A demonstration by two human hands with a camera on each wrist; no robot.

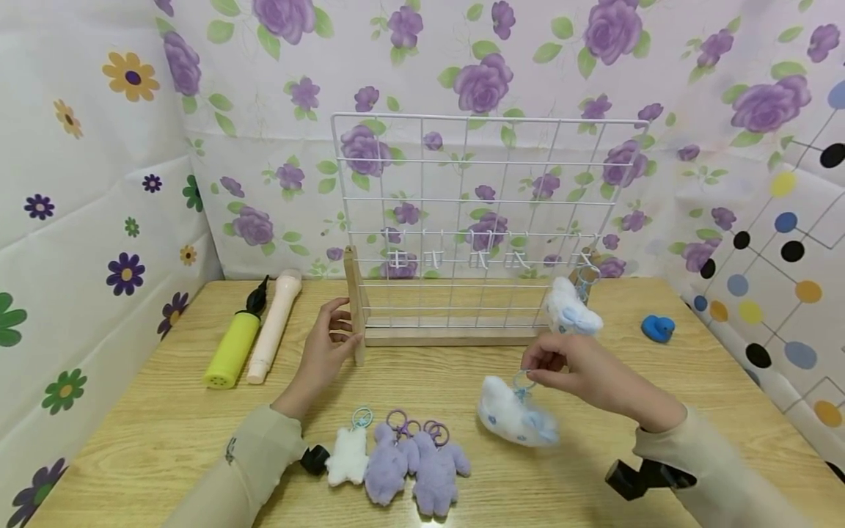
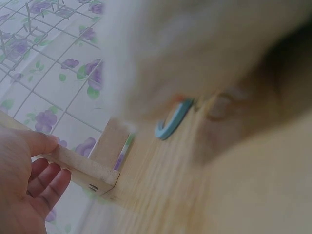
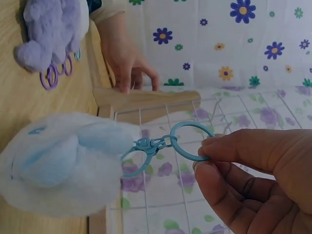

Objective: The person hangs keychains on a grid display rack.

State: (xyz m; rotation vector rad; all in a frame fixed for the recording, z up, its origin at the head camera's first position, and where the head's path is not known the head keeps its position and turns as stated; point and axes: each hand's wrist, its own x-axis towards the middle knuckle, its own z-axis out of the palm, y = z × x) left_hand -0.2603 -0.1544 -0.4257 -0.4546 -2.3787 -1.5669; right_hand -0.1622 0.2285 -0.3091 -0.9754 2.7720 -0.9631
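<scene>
My right hand (image 1: 581, 370) pinches the blue ring (image 3: 190, 141) of a white plush keychain (image 1: 518, 414) with pale blue ears, which dangles above the table in front of the rack. My left hand (image 1: 328, 345) holds the left wooden post (image 1: 354, 304) of a white wire grid rack (image 1: 449, 198), its thumb on one side and fingers on the other. Another white and blue plush keychain (image 1: 569, 308) hangs by its ring at the rack's right end. Several white hooks (image 1: 478, 258) sit along the grid.
In front lie a small white plush keychain (image 1: 348, 456) and two purple plush keychains (image 1: 386, 469) (image 1: 437, 480). A yellow-green pump (image 1: 234, 348) and a pale pink tube (image 1: 273, 330) lie at left. A blue toy duck (image 1: 658, 328) stands at right. Patterned cloth hangs behind and beside the table.
</scene>
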